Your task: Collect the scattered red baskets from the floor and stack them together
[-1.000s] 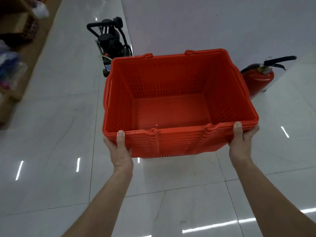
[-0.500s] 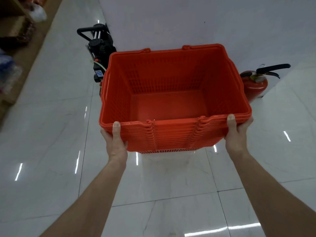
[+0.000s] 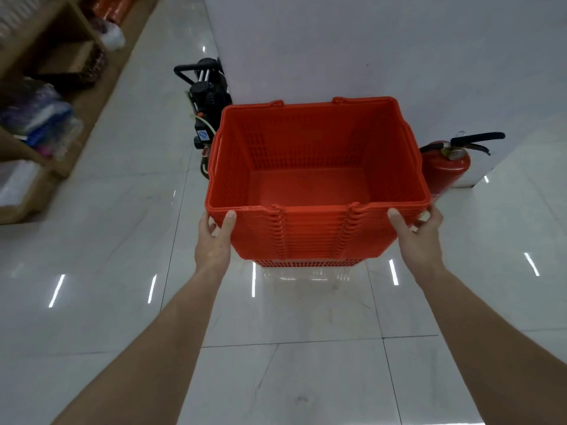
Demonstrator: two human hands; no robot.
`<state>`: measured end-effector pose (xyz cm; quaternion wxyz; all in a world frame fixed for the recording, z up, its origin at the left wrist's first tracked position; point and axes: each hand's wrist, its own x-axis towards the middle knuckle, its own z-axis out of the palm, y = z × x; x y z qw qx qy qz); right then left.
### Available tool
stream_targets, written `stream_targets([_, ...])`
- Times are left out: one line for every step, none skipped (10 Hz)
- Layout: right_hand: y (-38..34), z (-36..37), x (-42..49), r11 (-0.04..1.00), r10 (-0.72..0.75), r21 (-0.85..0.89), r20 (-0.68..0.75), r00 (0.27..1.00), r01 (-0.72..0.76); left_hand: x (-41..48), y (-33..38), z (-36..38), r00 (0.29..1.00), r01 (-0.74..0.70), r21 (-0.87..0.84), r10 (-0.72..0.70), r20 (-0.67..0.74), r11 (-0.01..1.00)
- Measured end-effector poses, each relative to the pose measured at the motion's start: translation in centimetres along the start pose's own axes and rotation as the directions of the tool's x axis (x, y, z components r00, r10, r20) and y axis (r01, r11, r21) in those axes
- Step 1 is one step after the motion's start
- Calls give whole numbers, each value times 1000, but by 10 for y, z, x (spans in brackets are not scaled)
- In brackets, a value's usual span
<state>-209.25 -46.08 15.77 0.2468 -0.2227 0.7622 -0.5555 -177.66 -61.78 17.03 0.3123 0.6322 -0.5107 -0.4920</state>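
Note:
A stack of several nested red baskets [image 3: 313,234] stands low over the white tiled floor, its bottom at or just above the tiles, in front of a white wall. My left hand [image 3: 214,240] grips the near left corner of the stack's rim, thumb on top. At the near right corner my right hand [image 3: 420,237] holds the rim the same way. The top basket is empty and its handles lie folded down on the rim.
A black wheeled machine [image 3: 205,99] stands behind the stack on the left, against the white wall [image 3: 368,41]. A red fire extinguisher [image 3: 448,167] stands close to the stack's right side. Wooden shelves [image 3: 36,118] with bagged goods line the far left.
The stack of baskets has moved down and away from me, toward the wall, between the black machine and the fire extinguisher. Both hands stayed on the rim.

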Motion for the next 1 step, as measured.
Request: stream_targets([-30, -12, -21, 999, -8, -42, -6, 1000, 8, -32, 19, -15, 1000, -7, 70, 8, -13, 998])
